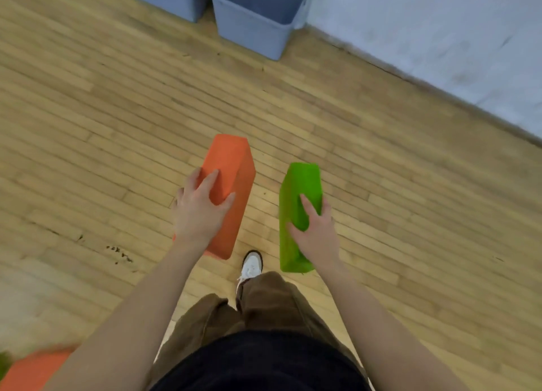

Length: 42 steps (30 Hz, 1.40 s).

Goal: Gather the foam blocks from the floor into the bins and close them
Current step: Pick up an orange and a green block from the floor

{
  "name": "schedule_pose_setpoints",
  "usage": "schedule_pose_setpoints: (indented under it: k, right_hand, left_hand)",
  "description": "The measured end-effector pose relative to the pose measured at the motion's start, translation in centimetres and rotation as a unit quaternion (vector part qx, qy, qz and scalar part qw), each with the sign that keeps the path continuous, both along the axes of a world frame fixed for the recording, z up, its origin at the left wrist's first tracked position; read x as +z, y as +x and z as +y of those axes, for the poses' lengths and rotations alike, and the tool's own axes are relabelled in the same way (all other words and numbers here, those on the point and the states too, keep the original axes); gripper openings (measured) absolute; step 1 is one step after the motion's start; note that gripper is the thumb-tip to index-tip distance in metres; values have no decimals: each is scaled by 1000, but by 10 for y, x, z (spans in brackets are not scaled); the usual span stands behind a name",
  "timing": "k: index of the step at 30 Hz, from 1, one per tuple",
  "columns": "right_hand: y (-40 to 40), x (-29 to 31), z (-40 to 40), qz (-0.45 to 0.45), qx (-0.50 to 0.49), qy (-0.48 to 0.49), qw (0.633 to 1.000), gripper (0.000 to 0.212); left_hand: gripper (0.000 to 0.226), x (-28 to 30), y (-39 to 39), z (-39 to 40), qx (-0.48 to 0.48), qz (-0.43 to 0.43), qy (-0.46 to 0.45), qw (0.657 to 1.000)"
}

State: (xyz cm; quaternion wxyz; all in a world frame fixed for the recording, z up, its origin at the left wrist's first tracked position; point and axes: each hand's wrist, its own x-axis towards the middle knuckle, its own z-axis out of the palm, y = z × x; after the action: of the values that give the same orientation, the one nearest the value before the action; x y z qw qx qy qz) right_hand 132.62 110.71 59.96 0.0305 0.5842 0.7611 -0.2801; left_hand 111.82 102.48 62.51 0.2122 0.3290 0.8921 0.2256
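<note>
Close to the body, the left hand (202, 212) grips an orange block (231, 191) and the right hand (315, 232) grips a green block (299, 191), both carried above the floor (117, 126). Foam seems light, slightly soft; holding the middle works. Open bins (252, 18) wait ahead by the wall.

Foam block (231, 168): orange. Foam block, second (299, 185): green. Bins (255, 18): grey-blue. Floor (117, 121): tan wood strips. Trousers (272, 302): brown. Shoe (251, 265): white.
</note>
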Motion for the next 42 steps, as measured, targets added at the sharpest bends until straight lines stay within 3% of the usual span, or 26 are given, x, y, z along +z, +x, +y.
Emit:
schedule_pose_setpoints:
  k: [7, 11, 16, 25, 34, 39, 42]
  right_hand:
    - [-96, 2, 90, -4, 86, 5, 996, 73]
    - [-187, -7, 132, 1, 163, 8, 987, 72]
    - [-321, -4, 185, 16, 188, 18, 982, 71]
    - [-473, 17, 292, 53, 96, 13, 994, 72]
    - [-501, 3, 431, 31, -134, 29, 990, 71]
    - [-536, -1, 540, 42, -199, 25, 979, 70]
    - [-571, 10, 609, 47, -183, 37, 981, 70]
  left_hand:
    - [60, -3, -74, 29, 62, -11, -4, 998]
    - [59, -16, -136, 24, 123, -14, -22, 992]
    - [60, -27, -245, 55, 170, -10, -34, 985]
    - [59, 3, -442, 210, 69, 25, -45, 996]
    - [58, 1, -530, 450, -103, -8, 36, 994]
    - [58, 0, -570, 582, -159, -13, 42, 986]
    - [57, 6, -601, 648, -175, -26, 56, 983]
